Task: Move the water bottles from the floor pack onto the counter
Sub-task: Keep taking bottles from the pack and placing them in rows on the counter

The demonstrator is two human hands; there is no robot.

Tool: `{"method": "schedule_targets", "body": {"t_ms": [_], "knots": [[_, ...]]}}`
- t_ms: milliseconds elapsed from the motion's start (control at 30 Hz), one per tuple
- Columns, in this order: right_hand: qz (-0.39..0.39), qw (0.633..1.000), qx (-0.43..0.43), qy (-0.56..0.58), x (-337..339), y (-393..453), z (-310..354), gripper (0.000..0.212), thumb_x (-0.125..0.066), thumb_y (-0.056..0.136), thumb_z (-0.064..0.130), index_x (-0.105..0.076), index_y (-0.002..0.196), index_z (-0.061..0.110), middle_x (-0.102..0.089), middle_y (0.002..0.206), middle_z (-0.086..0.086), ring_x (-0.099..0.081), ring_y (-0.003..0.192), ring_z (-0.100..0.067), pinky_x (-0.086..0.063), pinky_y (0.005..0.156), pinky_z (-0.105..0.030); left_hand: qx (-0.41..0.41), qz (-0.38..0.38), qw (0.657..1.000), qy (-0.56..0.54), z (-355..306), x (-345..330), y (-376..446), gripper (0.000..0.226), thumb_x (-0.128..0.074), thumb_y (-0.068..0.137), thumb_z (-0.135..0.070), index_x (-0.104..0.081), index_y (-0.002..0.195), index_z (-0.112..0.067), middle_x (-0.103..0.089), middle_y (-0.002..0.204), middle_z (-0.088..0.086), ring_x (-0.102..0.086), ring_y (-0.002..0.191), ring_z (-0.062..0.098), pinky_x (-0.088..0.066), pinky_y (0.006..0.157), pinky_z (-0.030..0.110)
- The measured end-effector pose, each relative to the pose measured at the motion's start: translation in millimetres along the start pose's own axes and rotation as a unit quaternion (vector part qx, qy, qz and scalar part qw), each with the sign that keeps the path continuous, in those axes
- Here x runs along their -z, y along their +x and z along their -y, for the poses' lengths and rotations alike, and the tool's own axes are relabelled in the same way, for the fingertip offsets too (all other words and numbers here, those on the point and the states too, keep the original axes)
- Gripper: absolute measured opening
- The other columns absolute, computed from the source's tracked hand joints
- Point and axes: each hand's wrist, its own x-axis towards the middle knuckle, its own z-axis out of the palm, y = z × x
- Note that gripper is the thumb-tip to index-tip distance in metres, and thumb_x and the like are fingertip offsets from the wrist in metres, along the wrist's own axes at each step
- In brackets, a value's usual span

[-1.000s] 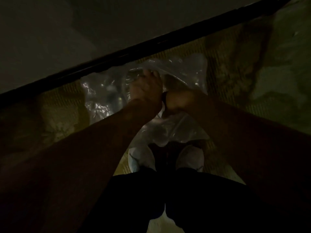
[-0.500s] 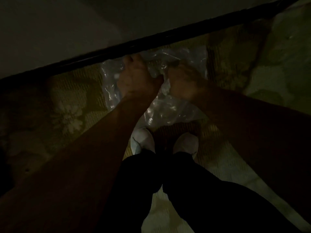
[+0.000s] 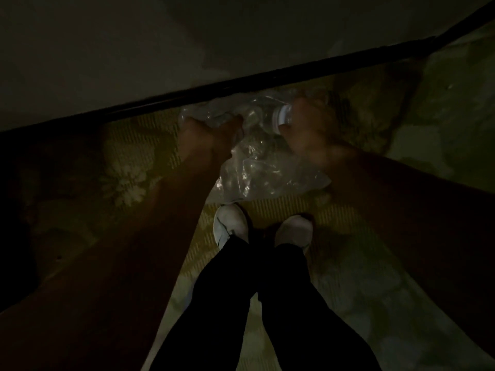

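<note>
hands in the bottle pack

head view: in dim light, the left hand (image 3: 206, 135) gripped the plastic wrap of the pack (image 3: 262, 167) on the carpet (image 3: 128, 178), probably to steady it. the right hand (image 3: 308, 129), apart from it, curled round a bottle (image 3: 284, 117) at its white-capped neck, likely to pull it free.

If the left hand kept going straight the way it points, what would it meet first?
Probably the clear plastic wrap of the floor pack: the left hand already reaches into its crumpled top. Depth is unclear in this dim view.
</note>
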Motion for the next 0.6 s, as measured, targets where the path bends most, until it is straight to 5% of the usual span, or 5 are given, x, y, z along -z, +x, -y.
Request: {"method": "schedule_targets", "body": {"t_ms": [100,200,367,467,600], "knots": [[-0.002,1.0,0.0,0.002,14.2,-10.9,1.1,0.051,-0.062,0.091,0.026,-0.045,0.136,0.01,-0.046,0.14,-0.017,-0.047,0.128,-0.031,-0.042,0.098,-0.035,0.085,0.027,0.991,-0.099,-4.7,7.3,-15.1,0.057,-0.082,0.078,-0.032,-0.058,0.122,-0.006,-0.063,0.117,0.007,-0.067,0.09,0.018,-0.063,0.063,0.033],[0.003,1.0,-0.01,0.014,22.1,-26.9,1.0,0.057,-0.063,0.089,0.029,-0.042,0.138,0.012,-0.043,0.141,-0.017,-0.044,0.129,-0.032,-0.045,0.096,-0.037,0.122,0.051,0.981,-0.14,-7.1,14.8,-35.2,0.053,-0.08,0.081,-0.03,-0.057,0.12,-0.004,-0.062,0.108,0.006,-0.067,0.091,0.019,-0.063,0.068,0.034],[0.031,0.97,-0.142,0.197,45.4,-54.6,1.7,0.061,-0.069,0.082,0.038,-0.048,0.133,0.01,-0.056,0.129,-0.014,-0.057,0.113,-0.03,-0.053,0.085,-0.035,0.171,0.104,0.958,-0.203,-12.8,25.6,-67.1,0.053,-0.078,0.082,-0.029,-0.058,0.125,-0.003,-0.063,0.113,0.009,-0.066,0.092,0.022,-0.063,0.072,0.036],[0.106,0.883,-0.247,0.384,54.5,-75.6,2.8,0.058,-0.07,0.081,0.042,-0.053,0.126,0.01,-0.062,0.12,-0.007,-0.061,0.094,-0.02,-0.052,0.058,-0.021,0.2,0.138,0.941,-0.237,-13.6,28.4,-82.2,0.058,-0.077,0.082,-0.029,-0.055,0.132,-0.009,-0.059,0.128,0.012,-0.064,0.091,0.022,-0.061,0.066,0.034],[0.204,0.735,-0.32,0.562,80.9,-109.3,3.7,0.037,-0.059,0.091,0.037,-0.056,0.119,0.013,-0.059,0.097,-0.002,-0.06,0.076,-0.014,-0.054,0.06,-0.028,0.246,0.171,0.905,-0.301,-21.8,38.6,-106.4,0.025,-0.078,0.081,-0.02,-0.068,0.101,-0.01,-0.059,0.114,0.013,-0.06,0.1,0.031,-0.058,0.085,0.044]]}}
